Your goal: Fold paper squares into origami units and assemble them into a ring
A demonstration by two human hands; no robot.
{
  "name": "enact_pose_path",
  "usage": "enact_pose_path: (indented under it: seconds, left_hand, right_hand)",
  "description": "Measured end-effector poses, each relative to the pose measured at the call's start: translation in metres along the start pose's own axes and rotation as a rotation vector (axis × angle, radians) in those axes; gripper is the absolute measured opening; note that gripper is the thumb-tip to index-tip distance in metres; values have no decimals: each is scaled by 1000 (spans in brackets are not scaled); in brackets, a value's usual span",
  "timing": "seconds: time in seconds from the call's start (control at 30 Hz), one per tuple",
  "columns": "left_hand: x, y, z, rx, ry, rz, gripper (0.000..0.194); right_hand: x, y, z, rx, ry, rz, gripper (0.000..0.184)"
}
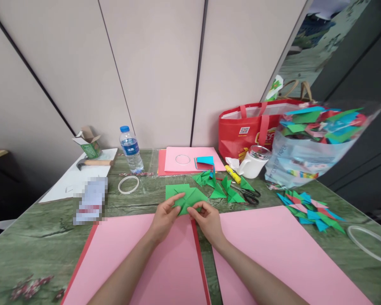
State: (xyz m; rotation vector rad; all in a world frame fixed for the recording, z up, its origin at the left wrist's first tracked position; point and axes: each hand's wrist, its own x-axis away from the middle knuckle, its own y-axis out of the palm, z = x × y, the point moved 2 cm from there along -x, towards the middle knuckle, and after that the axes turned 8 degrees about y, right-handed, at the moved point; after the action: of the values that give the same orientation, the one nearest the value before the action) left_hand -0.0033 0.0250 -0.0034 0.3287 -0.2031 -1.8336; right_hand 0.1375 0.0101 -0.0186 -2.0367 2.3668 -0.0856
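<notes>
Green tabletop (34, 250), pink sheets (266, 237), hands (164, 216) — pinching green paper (194, 195)

The single view is worn on the person's head, looking forward and down from above the near side of the surface (34, 254). The forearms come in from the near side and run away from the lens, placing the left-hand grip (165, 215) and right-hand grip (209, 220) close by, around the middle. Beyond, it faces pale wall panels (155, 63) on the far side. It takes in a broad sweep, and its near edge cuts across the pink sheets (273, 237).
</notes>
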Motion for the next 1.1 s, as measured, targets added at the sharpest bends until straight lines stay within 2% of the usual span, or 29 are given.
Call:
enact_pose_path:
  seconds: [0.2,0.47,0.67,0.83,0.97,1.1]
  left_hand:
    - [2,5,7,-168,26,64,54]
    - [3,9,8,-184,26,56,52]
    - [3,8,3,-245,15,92,52]
    - [2,8,5,-200,63,118,52]
    - [2,7,2,-177,37,109,49]
    - [1,7,-3,-17,-9,77,42]
  right_hand:
    - [0,-1,2,-64,35,38,28]
    - [-2,-1,7,-101,63,92,31]
    - [-1,0,3,-60,7,61,27]
    - [1,0,1,1,-76,58,22]
    - [2,1,2,-24,-65,48,18]
    - [3,0,-2,30,-77,66,15]
